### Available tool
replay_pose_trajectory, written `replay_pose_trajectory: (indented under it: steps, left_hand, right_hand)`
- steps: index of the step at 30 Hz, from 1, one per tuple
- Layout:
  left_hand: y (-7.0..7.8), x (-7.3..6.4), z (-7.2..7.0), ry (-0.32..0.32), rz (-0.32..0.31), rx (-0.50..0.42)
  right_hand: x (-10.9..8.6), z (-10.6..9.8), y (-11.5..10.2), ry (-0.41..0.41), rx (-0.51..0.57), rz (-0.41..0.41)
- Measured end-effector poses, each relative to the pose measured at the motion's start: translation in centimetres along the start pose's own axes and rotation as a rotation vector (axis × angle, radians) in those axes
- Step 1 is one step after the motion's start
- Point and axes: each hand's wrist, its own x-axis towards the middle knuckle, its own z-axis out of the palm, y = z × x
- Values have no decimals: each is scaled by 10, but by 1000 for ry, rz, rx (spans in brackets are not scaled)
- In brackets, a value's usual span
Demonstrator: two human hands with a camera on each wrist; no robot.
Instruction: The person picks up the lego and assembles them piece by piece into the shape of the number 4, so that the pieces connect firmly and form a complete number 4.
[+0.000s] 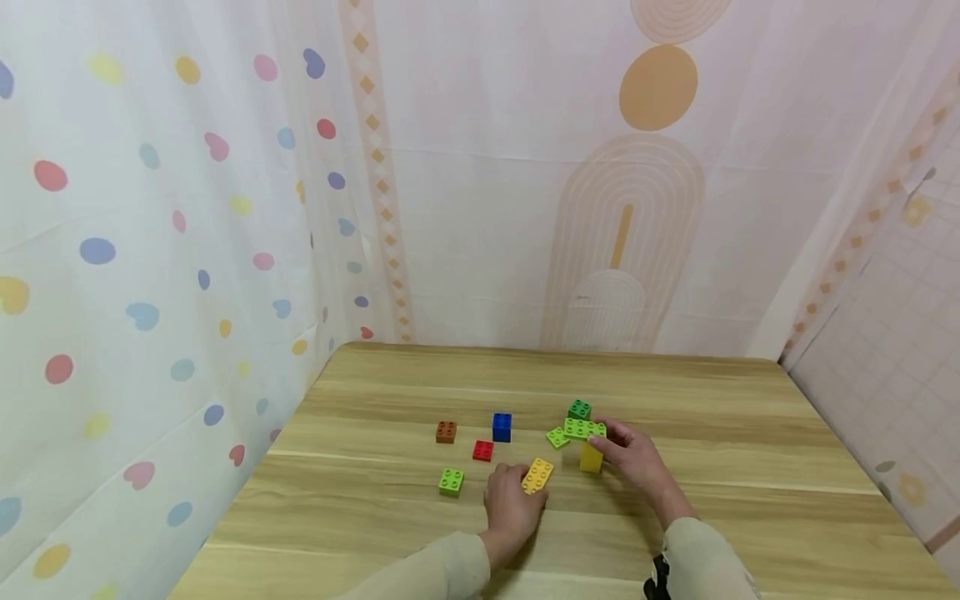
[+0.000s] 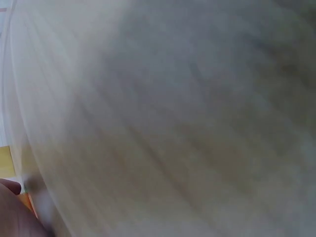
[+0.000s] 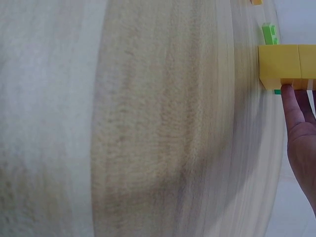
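In the head view my left hand [image 1: 515, 507] grips a yellow eight-stud toy building brick [image 1: 538, 475], fingers on its far side and thumb near its right. To the right, my right hand [image 1: 637, 458] holds a small stack of yellow bricks [image 1: 591, 457] topped by a lime green brick [image 1: 584, 428], with the thumb across its front. In the right wrist view, fingertips press the side of the yellow stack [image 3: 280, 63]. The left wrist view catches only part of the left hand [image 2: 17, 215] at its lower left corner.
Behind the right hand's stack lie a lime square brick [image 1: 557, 437] and a dark green brick [image 1: 579, 409]. Blue [image 1: 502, 428], red [image 1: 483, 451], brown [image 1: 446, 432] and lime [image 1: 451, 482] bricks lie leftward on the wooden table [image 1: 360, 467]. Patterned curtains [image 1: 480, 208] hang behind it.
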Motion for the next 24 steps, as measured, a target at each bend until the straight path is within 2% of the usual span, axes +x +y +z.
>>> replay_pose_trajectory:
  steps: [5, 14, 21, 24]
  left_hand:
    - [-1, 1, -7, -33, 21, -49]
    - [-5, 8, -15, -102, -12, -145]
    - [-6, 13, -17, -86, -1, -156]
    - [-6, 14, -19, -103, 7, -149]
  right_hand:
    - [1, 0, 1, 1, -2, -8]
    - [2, 0, 3, -5, 20, 0]
    - [1, -1, 2, -6, 15, -19]
    - [1, -1, 2, -2, 12, -19]
